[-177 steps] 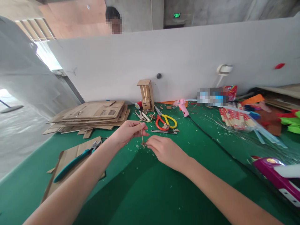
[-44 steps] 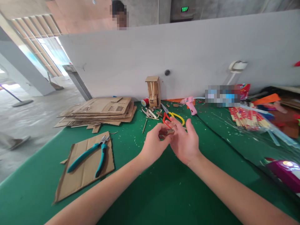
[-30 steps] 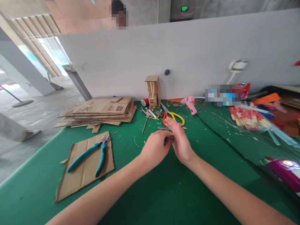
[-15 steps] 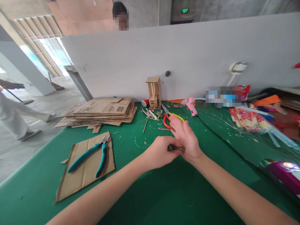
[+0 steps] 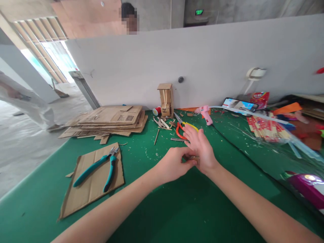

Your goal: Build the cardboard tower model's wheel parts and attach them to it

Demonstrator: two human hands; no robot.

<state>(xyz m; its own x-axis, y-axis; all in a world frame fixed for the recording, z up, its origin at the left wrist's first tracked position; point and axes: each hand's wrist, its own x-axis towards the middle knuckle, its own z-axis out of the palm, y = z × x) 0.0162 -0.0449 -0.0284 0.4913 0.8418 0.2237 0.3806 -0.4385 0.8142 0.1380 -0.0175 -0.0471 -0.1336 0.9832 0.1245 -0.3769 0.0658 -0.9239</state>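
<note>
My left hand (image 5: pixel 173 164) pinches a small brown piece (image 5: pixel 194 159), mostly hidden by the fingers; its kind cannot be made out. It presses against the palm of my right hand (image 5: pixel 202 152), whose fingers are stretched out flat. Just beyond the right fingertips lie scissors (image 5: pixel 178 118) with red and yellow handles. A thin grey metal strip (image 5: pixel 177 139) rests beside them. To the left, teal-handled cutting pliers (image 5: pixel 93 170) lie open on a cardboard sheet (image 5: pixel 86 199).
A small cardboard stand (image 5: pixel 165 101) is by the white partition (image 5: pixel 202 64), with wood scraps (image 5: pixel 162 123) before it. Stacked cardboard (image 5: pixel 108 116) lies left. A pink glue gun (image 5: pixel 206 114), phone (image 5: pixel 239 105) and red-white packets (image 5: pixel 264 126) are right. A person walks at far left.
My left thumb and fingers have closed further over the small piece at the right palm. The walking person at the left has shifted. The tools have not moved.
</note>
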